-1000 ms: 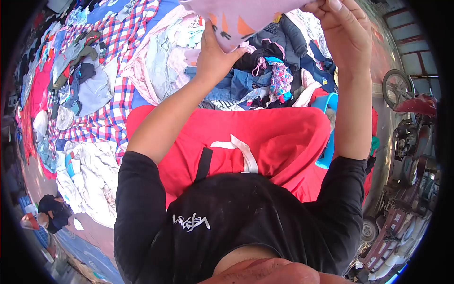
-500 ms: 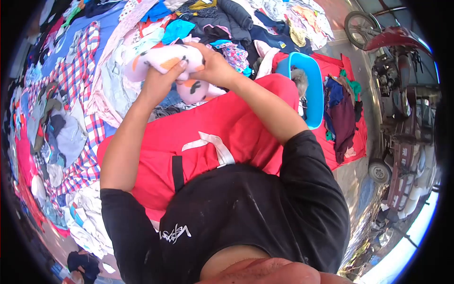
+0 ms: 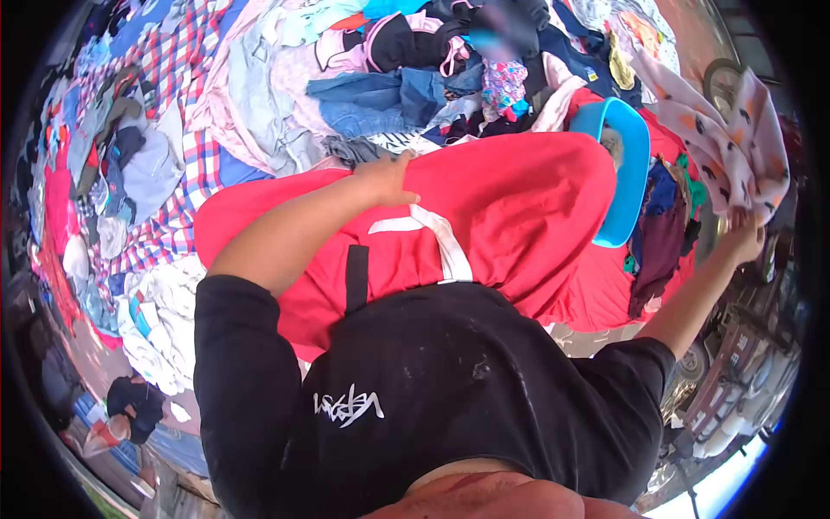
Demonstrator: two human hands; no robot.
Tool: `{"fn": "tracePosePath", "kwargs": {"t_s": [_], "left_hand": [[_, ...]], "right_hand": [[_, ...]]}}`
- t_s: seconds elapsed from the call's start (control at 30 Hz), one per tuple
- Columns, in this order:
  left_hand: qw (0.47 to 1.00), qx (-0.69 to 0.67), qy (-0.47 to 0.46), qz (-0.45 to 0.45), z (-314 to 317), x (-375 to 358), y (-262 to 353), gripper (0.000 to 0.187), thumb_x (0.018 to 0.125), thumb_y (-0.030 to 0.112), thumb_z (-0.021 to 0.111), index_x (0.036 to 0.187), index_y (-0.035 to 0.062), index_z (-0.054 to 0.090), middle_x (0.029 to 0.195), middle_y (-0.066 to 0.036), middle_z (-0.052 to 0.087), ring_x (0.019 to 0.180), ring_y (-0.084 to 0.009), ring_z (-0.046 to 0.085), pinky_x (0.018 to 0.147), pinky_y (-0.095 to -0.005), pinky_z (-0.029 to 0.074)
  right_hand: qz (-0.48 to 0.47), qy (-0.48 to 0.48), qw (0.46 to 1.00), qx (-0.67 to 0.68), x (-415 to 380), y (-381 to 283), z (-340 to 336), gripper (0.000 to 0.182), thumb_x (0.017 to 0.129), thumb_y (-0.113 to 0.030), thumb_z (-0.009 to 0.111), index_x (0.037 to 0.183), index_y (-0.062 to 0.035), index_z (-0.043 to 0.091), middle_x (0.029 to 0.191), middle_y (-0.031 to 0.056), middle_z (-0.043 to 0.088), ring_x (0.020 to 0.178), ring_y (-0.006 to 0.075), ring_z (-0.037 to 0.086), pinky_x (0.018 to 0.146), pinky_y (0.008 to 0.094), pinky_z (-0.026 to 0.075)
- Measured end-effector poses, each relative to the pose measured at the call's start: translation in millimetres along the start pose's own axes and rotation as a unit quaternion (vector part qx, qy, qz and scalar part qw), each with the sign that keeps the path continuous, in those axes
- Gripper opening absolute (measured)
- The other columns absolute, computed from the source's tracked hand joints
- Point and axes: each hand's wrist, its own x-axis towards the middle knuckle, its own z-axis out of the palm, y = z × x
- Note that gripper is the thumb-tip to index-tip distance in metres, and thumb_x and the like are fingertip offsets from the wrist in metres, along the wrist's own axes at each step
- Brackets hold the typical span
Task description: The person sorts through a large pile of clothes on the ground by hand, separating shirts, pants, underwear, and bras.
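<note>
Pink patterned cotton-like cloth [image 3: 762,169] moved out rightward, our right hand [image 3: 745,240] gripping it, our left hand [image 3: 386,180] open over red lap fabric [image 3: 519,195].

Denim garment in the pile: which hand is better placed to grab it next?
Left, probably: the left hand is open and nearer the denim garment; the right hand holds the patterned pink cloth out beyond the blue basin.
</note>
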Motion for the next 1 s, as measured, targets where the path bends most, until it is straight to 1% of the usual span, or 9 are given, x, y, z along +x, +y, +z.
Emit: {"fn": "tracePosePath", "kwargs": {"t_s": [0.1,0.27,0.4,0.47,0.5,0.57,0.77,0.9,1.0], "left_hand": [[0.979,-0.044,-0.164,0.116,35.7,-12.7,16.0,0.079,0.088,0.047,0.064,0.146,-0.0018,0.041,0.121,-0.029,0.065,0.113,-0.038,0.065,0.094,-0.0458,0.052],[0.952,0.076,-0.134,0.264,33.0,-68.3,74.7,0.055,0.089,0.014,0.05,0.142,0.0001,0.048,0.093,-0.02,0.072,0.086,-0.0357,0.072,0.071,-0.047,0.056],[0.95,0.117,-0.093,0.273,34.6,-77.2,82.7,0.056,0.089,0.016,0.051,0.143,-0.0002,0.048,0.084,-0.016,0.072,0.075,-0.0343,0.072,0.06,-0.0472,0.055],[0.957,0.122,-0.095,0.244,27.6,-83.3,89.0,0.056,0.089,0.016,0.051,0.142,0.0,0.048,0.082,-0.014,0.072,0.072,-0.0335,0.072,0.057,-0.0466,0.055],[0.961,0.113,-0.094,0.236,26.2,-83.4,88.2,0.055,0.089,0.016,0.051,0.142,0.0,0.048,0.081,-0.013,0.072,0.071,-0.0334,0.072,0.056,-0.0465,0.054],[0.966,0.093,-0.093,0.223,26.3,-83.4,85.1,0.055,0.089,0.016,0.051,0.142,0.0001,0.049,0.081,-0.012,0.073,0.07,-0.033,0.072,0.055,-0.0463,0.054],[0.97,0.057,-0.031,0.234,30.1,-81.4,62.2,0.051,0.089,0.016,0.051,0.138,-0.0004,0.052,0.08,-0.01,0.073,0.069,-0.0294,0.072,0.056,-0.0439,0.054],[0.965,0.039,-0.006,0.258,24.7,-79.2,51.0,0.049,0.089,0.019,0.052,0.134,-0.0011,0.055,0.08,-0.009,0.073,0.068,-0.0272,0.072,0.058,-0.0432,0.054],[0.96,0.056,-0.016,0.276,14.5,-78.0,49.9,0.044,0.088,0.018,0.054,0.127,-0.0012,0.058,0.081,-0.01,0.073,0.07,-0.0293,0.072,0.061,-0.0449,0.054]], "right_hand": [[-0.043,0.152,0.985,-0.069,7.1,-10.0,-21.4,0.028,0.099,-0.014,0.055,0.117,0.0039,0.066,0.112,0.0162,0.071,0.093,0.0205,0.071,0.078,0.0327,0.056],[-0.085,-0.231,0.953,0.179,-110.0,-140.1,174.4,0.024,0.097,-0.012,0.063,0.114,0.0036,0.069,0.109,0.0121,0.073,0.093,0.0177,0.071,0.084,0.028,0.054],[-0.127,-0.617,0.776,0.021,-246.8,-151.1,383.9,0.024,0.087,-0.019,0.069,0.1,0.0005,0.072,0.08,0.0076,0.072,0.069,0.0146,0.069,0.066,0.0292,0.053],[-0.201,-0.73,0.647,-0.086,-332.6,-136.2,446.8,0.02,0.082,-0.02,0.069,0.092,-0.0029,0.074,0.082,0.0124,0.073,0.074,0.0239,0.073,0.07,0.0371,0.056],[-0.348,-0.716,0.597,-0.096,-376.2,-123.3,468.4,0.019,0.079,-0.019,0.07,0.086,-0.0019,0.074,0.083,0.0163,0.073,0.074,0.0285,0.072,0.072,0.0388,0.056],[-0.378,-0.732,0.551,-0.136,-456.5,-103.8,492.3,0.022,0.075,-0.024,0.072,0.087,-0.0056,0.076,0.087,0.0171,0.073,0.086,0.0358,0.071,0.081,0.0454,0.055],[-0.33,-0.713,0.551,-0.282,-572.3,-53.9,476.8,0.025,0.081,-0.025,0.069,0.098,-0.0078,0.076,0.111,0.0177,0.071,0.109,0.033,0.068,0.092,0.044,0.054],[-0.315,-0.709,0.595,-0.209,-518.2,-93.5,484.7,0.024,0.078,-0.022,0.064,0.096,-0.0107,0.076,0.115,0.0162,0.07,0.11,0.0362,0.065,0.094,0.0435,0.053],[-0.189,-0.688,0.701,0.014,-437.8,-146.0,503.5,0.029,0.082,-0.031,0.072,0.086,-0.0021,0.068,0.084,0.0165,0.071,0.081,0.0335,0.068,0.074,0.0427,0.051]]}}
